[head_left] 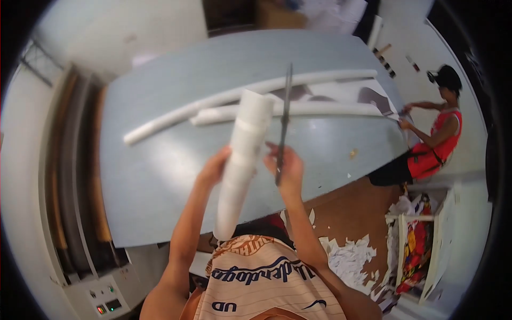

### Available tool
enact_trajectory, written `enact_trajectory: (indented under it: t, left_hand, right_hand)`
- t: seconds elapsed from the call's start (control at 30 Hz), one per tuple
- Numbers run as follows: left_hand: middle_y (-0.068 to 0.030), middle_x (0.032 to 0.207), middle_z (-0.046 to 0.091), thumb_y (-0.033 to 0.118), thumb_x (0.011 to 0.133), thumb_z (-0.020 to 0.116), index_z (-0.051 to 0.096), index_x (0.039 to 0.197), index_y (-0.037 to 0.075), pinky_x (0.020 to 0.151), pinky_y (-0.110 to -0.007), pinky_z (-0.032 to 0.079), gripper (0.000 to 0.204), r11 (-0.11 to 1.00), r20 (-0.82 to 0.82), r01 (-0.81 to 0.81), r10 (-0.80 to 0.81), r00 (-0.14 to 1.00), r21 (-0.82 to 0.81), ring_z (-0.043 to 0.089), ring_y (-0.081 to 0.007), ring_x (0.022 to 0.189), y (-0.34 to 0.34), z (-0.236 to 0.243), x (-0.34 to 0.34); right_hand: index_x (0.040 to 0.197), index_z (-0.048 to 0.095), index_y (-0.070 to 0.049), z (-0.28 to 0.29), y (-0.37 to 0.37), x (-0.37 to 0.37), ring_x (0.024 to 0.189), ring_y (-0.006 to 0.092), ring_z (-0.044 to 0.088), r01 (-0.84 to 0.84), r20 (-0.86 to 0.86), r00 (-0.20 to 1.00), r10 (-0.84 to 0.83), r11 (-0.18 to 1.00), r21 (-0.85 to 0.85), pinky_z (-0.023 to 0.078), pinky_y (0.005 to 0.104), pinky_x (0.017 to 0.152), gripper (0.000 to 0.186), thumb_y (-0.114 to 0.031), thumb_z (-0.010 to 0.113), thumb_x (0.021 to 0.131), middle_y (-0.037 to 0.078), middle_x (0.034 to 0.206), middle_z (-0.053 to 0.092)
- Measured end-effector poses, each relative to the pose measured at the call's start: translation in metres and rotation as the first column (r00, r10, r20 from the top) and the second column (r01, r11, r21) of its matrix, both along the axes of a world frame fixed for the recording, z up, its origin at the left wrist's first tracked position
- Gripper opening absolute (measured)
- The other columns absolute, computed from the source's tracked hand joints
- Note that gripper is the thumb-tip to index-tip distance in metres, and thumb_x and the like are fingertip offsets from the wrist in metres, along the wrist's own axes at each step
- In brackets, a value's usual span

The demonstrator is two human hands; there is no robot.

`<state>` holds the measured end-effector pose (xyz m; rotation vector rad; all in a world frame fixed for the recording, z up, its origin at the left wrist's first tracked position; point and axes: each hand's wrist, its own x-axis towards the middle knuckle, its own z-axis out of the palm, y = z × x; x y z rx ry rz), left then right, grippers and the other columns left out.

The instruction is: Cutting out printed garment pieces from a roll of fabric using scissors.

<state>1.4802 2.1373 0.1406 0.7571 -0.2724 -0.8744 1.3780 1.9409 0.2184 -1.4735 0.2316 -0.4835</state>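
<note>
A: What's closest?

B: A thick white paper-like roll [242, 154] with faint bands around it, tilted upright, its lower end at the wearer's torso, its upper end over the table. The left hand [214, 164] is wrapped around its side.

A: And the right hand [289, 168]?

B: Clasping the lower part of a long, narrow dark tool [285, 114], just beside the roll. Blur hides whether it's a pair of shears, and I can't tell if the fingers also touch the roll.

A: So what looks done?

B: The hand-held roll seems fully wound and is lifted off the light blue table [330, 146]. White torn paper scraps [352, 261] on the floor suggest some cutting has been done, though not of which piece.

A: What's left?

B: Farther in, a white sheet with dark purple printed shapes [373, 98] lies spread between a nearer long white roll [341, 109] and a farther long white roll [176, 114]; I'd judge that part unfinished. At the table's right end, a co-worker in a red sleeveless top [445, 138] has both hands by the sheet's edge.
</note>
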Motion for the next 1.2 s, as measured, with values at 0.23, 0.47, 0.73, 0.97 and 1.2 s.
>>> enact_trajectory:
  t: [0.23, 0.47, 0.73, 0.97, 1.2]
  left_hand:
    - [-0.0169, 0.137, 0.064, 0.036, 0.103, 0.058, 0.052, 0.142, -0.006, 0.104, -0.045, 0.053, 0.057, 0.968, -0.053, 0.252, -0.251, 0.967, 0.011, 0.066, -0.0292, 0.119, -0.116, -0.015, -0.036]
    - [-0.0258, 0.115, 0.069, 0.039, 0.099, 0.044, 0.051, 0.141, -0.003, 0.074, -0.043, 0.061, 0.060, 0.722, -0.122, 0.689, -0.680, 0.723, 0.060, 0.072, -0.0379, 0.089, -0.302, 0.016, -0.191]
    - [-0.0095, 0.130, 0.064, 0.036, 0.095, 0.068, 0.040, 0.155, 0.003, 0.098, -0.031, 0.051, 0.074, 0.791, 0.543, 0.591, -0.570, 0.616, 0.159, 0.064, -0.0202, 0.115, -0.520, 0.079, -0.437]
    - [-0.0081, 0.135, 0.061, 0.006, 0.072, 0.089, 0.042, 0.151, 0.004, 0.103, -0.035, 0.048, 0.092, 0.512, 0.575, 0.846, -0.741, 0.347, 0.149, 0.060, -0.0192, 0.121, -0.705, 0.069, -0.662]
    - [-0.0087, 0.114, 0.072, 0.017, 0.082, 0.085, 0.065, 0.126, -0.001, 0.089, -0.034, 0.055, 0.051, 0.284, 0.506, 0.929, -0.852, 0.131, 0.238, 0.068, -0.0180, 0.101, -0.904, 0.104, -0.796]
  right_hand:
    - [0.093, 0.064, -0.001, 0.075, -0.077, -0.050, 0.068, 0.0037, 0.051, 0.459, -0.022, 0.887, -0.461, 0.875, 0.151, 0.041, 0.0210, 0.059, 0.035, -0.019, 0.091, 0.081, -0.005, 0.076, 0.059]
    - [0.097, 0.065, 0.001, 0.083, -0.181, -0.242, 0.068, 0.0062, 0.061, 0.824, 0.074, 0.527, -0.847, 0.530, 0.200, 0.049, 0.0221, 0.062, 0.024, -0.013, 0.083, 0.090, 0.000, 0.082, 0.067]
    - [0.092, 0.063, 0.000, 0.072, -0.335, -0.510, 0.062, 0.0046, 0.061, 0.958, 0.154, 0.039, -0.987, 0.081, 0.274, 0.046, 0.0209, 0.053, 0.020, -0.007, 0.081, 0.090, 0.000, 0.075, 0.066]
    - [0.095, 0.064, -0.006, 0.082, -0.484, -0.740, 0.051, 0.0079, 0.056, 0.927, 0.195, -0.002, -0.981, 0.071, 0.368, 0.043, 0.0225, 0.048, 0.024, -0.011, 0.084, 0.084, 0.000, 0.071, 0.064]
    - [0.093, 0.063, -0.003, 0.081, -0.657, -0.926, 0.050, 0.0063, 0.050, 0.992, 0.161, -0.079, -0.984, -0.062, 0.110, 0.035, 0.0228, 0.047, 0.030, -0.018, 0.087, 0.084, -0.001, 0.064, 0.059]
